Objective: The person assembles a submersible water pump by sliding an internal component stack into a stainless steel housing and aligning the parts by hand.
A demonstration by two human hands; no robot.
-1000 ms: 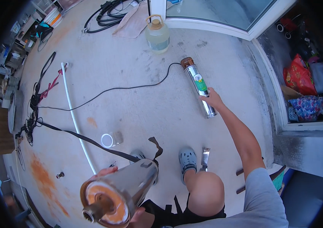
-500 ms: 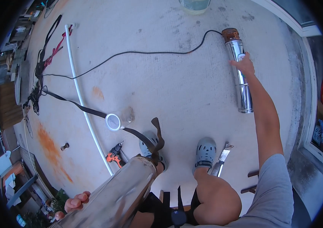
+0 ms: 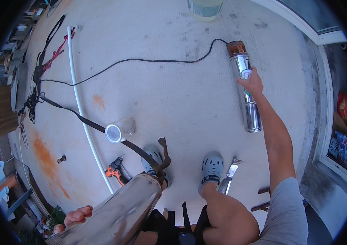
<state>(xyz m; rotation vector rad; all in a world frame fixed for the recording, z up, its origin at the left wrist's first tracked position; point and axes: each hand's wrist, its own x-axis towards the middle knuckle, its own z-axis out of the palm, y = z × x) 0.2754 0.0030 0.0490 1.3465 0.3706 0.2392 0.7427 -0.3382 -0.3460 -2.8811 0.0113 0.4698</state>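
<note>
While the left hand [image 3: 75,216] stays at the long dull-grey metal cylinder [image 3: 112,212] above the lap, the right hand [image 3: 252,83] has moved from below the label on the shiny silver metal cylinder [image 3: 252,116] up onto it. Right is gripping, thumb one side, fingers the other; reads as a more central hold. Left fingers curl at the far side, palm hidden, can't tell how tight. Dull one's orange-faced end has left the frame. Shiny one lies ahead-right on the pale concrete floor [image 3: 173,102], thin black cable [image 3: 153,61] trailing off and crossing the long white pipe [image 3: 84,118]. Snag risks: that cable, plus flat black strap [image 3: 87,121] running past the clear jar [image 3: 126,127] and across the left grey clog [image 3: 151,153]. Orange-and-black drill [image 3: 115,171] sits near the dull cylinder.
</note>
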